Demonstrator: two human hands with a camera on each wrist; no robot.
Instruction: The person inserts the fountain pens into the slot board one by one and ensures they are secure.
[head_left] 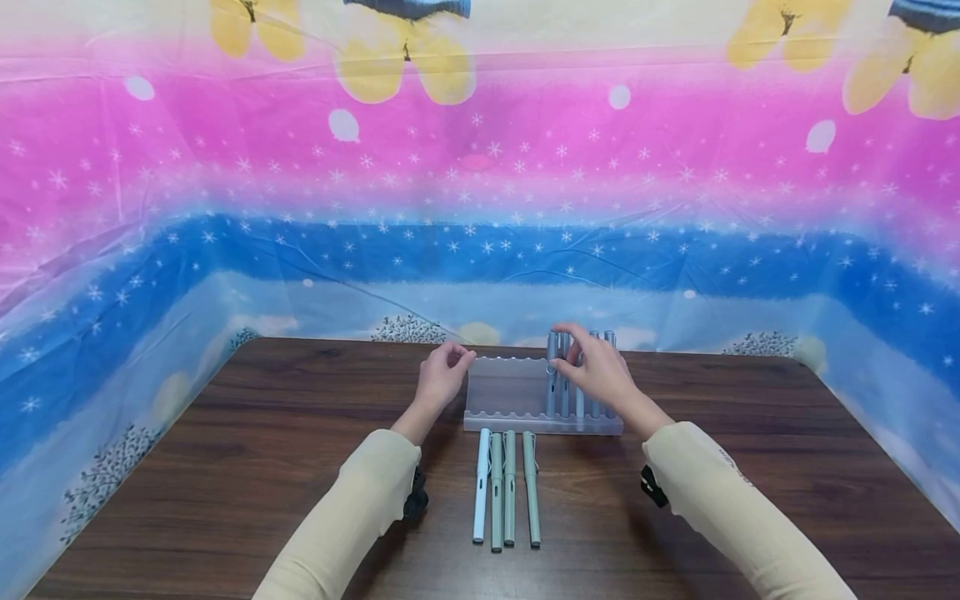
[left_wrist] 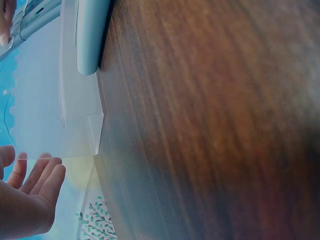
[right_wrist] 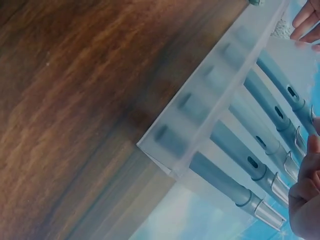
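Observation:
A translucent pen rack with scalloped edges stands on the table. Several capped blue-grey pens lean in its right-hand slots, clips toward the top. My right hand pinches the leftmost racked pen near its cap with thumb and index finger. At the rack's upper left corner, my left hand pinches the panel edge; its curved fingers show there in the left wrist view. In front of the rack lie a pale blue pen and three grey-green pens, the rightmost grey-green pen slightly apart.
The dark wooden table extends to both sides of the rack. A printed cloth in pink and blue hangs behind the table and around its sides. Each sleeved forearm has a black strap near the wrist.

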